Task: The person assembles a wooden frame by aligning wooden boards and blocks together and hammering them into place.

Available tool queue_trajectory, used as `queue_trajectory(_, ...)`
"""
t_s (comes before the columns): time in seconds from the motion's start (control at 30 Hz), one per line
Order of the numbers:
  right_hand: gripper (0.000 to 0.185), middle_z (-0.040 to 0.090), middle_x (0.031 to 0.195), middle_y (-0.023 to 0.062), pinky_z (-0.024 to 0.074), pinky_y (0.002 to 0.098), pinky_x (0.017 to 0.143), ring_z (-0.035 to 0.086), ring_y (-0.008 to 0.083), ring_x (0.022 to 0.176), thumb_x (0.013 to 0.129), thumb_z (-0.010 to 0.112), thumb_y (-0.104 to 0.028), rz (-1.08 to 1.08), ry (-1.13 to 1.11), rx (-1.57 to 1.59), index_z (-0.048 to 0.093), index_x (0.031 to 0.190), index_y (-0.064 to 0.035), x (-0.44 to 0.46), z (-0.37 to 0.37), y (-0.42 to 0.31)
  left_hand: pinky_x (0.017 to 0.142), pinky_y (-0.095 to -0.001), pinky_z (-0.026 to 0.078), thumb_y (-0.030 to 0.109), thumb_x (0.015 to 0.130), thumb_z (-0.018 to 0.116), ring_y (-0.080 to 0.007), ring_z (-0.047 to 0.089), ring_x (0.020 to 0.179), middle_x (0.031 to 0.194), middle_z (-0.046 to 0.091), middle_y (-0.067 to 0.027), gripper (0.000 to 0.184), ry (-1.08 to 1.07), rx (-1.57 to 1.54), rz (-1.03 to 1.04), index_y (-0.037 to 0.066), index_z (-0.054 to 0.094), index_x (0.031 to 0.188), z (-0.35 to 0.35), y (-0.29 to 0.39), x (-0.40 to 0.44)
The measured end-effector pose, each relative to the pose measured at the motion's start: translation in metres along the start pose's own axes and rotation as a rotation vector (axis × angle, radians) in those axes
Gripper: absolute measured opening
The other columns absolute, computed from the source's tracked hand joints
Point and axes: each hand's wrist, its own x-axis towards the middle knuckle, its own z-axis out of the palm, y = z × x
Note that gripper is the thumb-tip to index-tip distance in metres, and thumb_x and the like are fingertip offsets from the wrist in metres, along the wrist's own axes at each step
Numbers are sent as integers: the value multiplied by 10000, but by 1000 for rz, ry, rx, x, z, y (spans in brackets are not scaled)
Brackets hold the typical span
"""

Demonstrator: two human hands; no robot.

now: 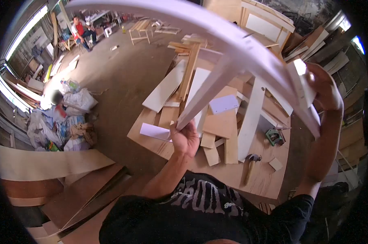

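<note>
Holding a white frame (240,44), hands (186,140) (326,89) span open air above the table edge (280,175).

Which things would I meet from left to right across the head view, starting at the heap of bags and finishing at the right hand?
Heap of bags, left hand, hammer, green object, right hand.

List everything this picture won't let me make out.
All in the head view:
- White frame: part of its long curved piece is cut off by the top edge.
- Left hand: some fingers hidden behind the frame's strut.
- Right hand: fingertips partly lost behind the frame and in glare.
- Green object on the table: too small to identify.
- Black shirt: folds and blur make its lettering unreadable.
</note>
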Motion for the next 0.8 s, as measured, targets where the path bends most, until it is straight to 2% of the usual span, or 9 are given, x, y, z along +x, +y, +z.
queue_trajectory(0.03, 586, 641, 1192, 134, 517, 332, 883, 621, 195, 1019, 910, 696, -349, 2, 8, 55, 558, 1336, 29, 5, -1, 3, 913, -356, 608, 213, 994, 452, -268, 704, 989, 1037, 712, -172, 318, 20, -9, 11, -50, 625, 1032, 6, 7, -3)
queue_trajectory(0.1, 590, 631, 1223, 126, 514, 329, 884, 611, 193, 1045, 922, 692, -355, 32, 40, -123, 540, 1360, 10, 21, -22, 17, 934, -353, 604, 239, 1011, 456, -281, 693, 1037, 1064, 707, -179, 356, 36, -103, -171, -68, 618, 1094, 22, 13, -10)
queue_trajectory(0.23, 483, 605, 1288, 127, 508, 315, 900, 605, 181, 1069, 963, 647, -274, 56, -113, -20, 553, 1375, -40, 22, -29, 7, 948, -360, 602, 134, 979, 478, -333, 643, 1131, 1232, 615, -275, 382, -59, -181, -244, -154, 535, 1223, 22, 25, -14)
queue_trajectory(0.33, 415, 617, 1294, 119, 507, 328, 931, 606, 193, 1110, 977, 623, -228, 15, 31, -252, 581, 1356, -65, 20, -33, 8, 933, -361, 606, 181, 994, 507, -331, 646, 1126, 1223, 626, -262, 391, -59, -199, -300, -132, 552, 1224, 14, 37, -18)
queue_trajectory(0.4, 387, 626, 1302, 116, 507, 337, 957, 597, 206, 1158, 983, 605, -197, -108, 234, -734, 588, 1352, -81, 27, -49, 19, 921, -355, 607, 200, 999, 522, -330, 645, 1127, 1205, 641, -244, 380, -117, -210, -323, -105, 574, 1219, 13, 39, -17)
queue_trajectory(0.47, 391, 636, 1298, 116, 499, 344, 980, 600, 219, 1172, 982, 605, -194, -58, 236, -926, 586, 1354, -76, 31, -27, -4, 982, -366, 578, 185, 1001, 544, -316, 661, 1108, 1166, 674, -211, 303, -95, -216, -361, -58, 605, 1172, 18, 44, -18)
queue_trajectory(0.57, 480, 652, 1176, 98, 494, 314, 928, 624, 172, 1049, 963, 650, -282, -254, 126, -664, 565, 1349, -11, 29, -5, -12, 1019, -406, 553, 146, 997, 566, -315, 655, 1126, 1176, 672, -219, 268, -129, -255, -315, -59, 617, 1162, 17, 43, -17)
queue_trajectory(0.67, 601, 653, 1125, 93, 513, 288, 845, 623, 139, 979, 955, 638, -398, -58, 177, -93, 520, 1411, -26, 0, 33, -40, 1031, -429, 540, 144, 999, 561, -346, 640, 1153, 1219, 653, -235, 292, -205, -305, -294, -69, 616, 1192, 9, 38, -17)
queue_trajectory(0.8, 637, 632, 830, 43, 440, 202, 519, 532, 60, 593, 971, 597, -462, -240, 581, 187, 512, 1405, -3, -39, 56, -45, 1027, -408, 538, 92, 968, 563, -364, 581, 1234, 1287, 592, -288, 361, -307, -407, -316, -136, 551, 1248, 2, 32, -7)
